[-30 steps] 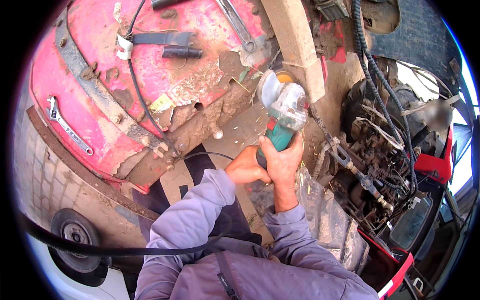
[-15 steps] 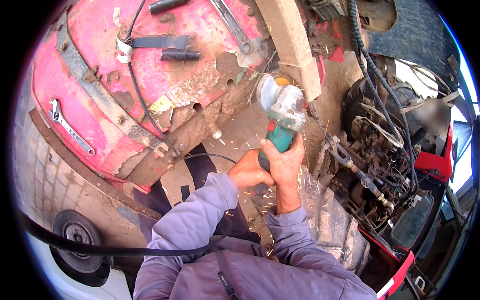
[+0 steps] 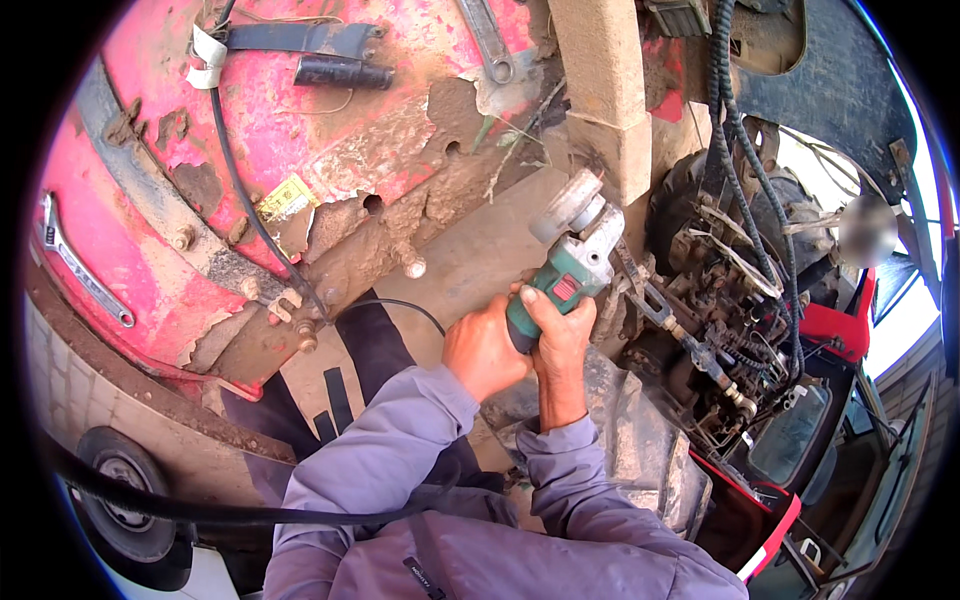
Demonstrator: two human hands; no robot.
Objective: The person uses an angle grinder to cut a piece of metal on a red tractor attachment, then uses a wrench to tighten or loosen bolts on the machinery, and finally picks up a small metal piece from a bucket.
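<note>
Grinder (image 3: 556,285) is sitting near the middle of my head view, its green body slanting up to the right and its scuffed metal head (image 3: 596,243) tilting toward a beige post (image 3: 605,90). Its rounded disc end (image 3: 566,208) is lying just below and left of the foot of that post, and from this far off I am failing to make out whether the two are touching.

Both bare hands are gripping the tool: the left hand (image 3: 484,345) is clasping the dark rear end from the left, some of its fingers hiding from me, while the right hand (image 3: 566,345) is wrapping the body from below, its thumb lying along the green casing. Mauve sleeves (image 3: 380,440) are covering the forearms.

To the left I am looking over a mud-caked red panel (image 3: 160,70). An adjustable wrench (image 3: 88,281) is resting at its far left, a second wrench (image 3: 488,42) near the top, with a dark tube (image 3: 345,73) between them. A black cable (image 3: 238,190) is crossing the panel past a yellow label (image 3: 287,198). On the right, ridged hoses (image 3: 721,60) are hanging above a metal linkage (image 3: 700,355).
</note>
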